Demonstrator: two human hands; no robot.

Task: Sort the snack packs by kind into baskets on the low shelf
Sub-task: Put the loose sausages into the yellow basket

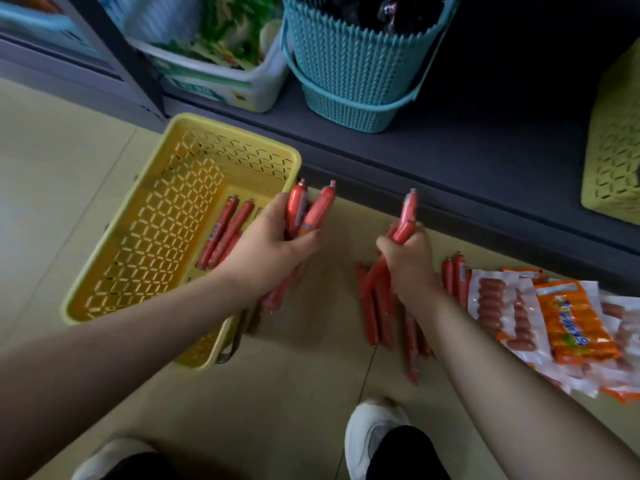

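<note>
Sausage sticks (313, 211), slim red-wrapped tubes, fill each hand's curled grip.

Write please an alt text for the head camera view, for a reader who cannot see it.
Both hands grip red sausage sticks: the left hand holds a bunch beside a yellow basket on the floor that already holds a few, the right hand lifts more from a loose pile. Flat sausage packs lie at the right; a teal basket stands on the low shelf.

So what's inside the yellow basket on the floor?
A few red sausage sticks lie in the yellow basket; the left hand and forearm cover its near corner, hiding anything there.
</note>
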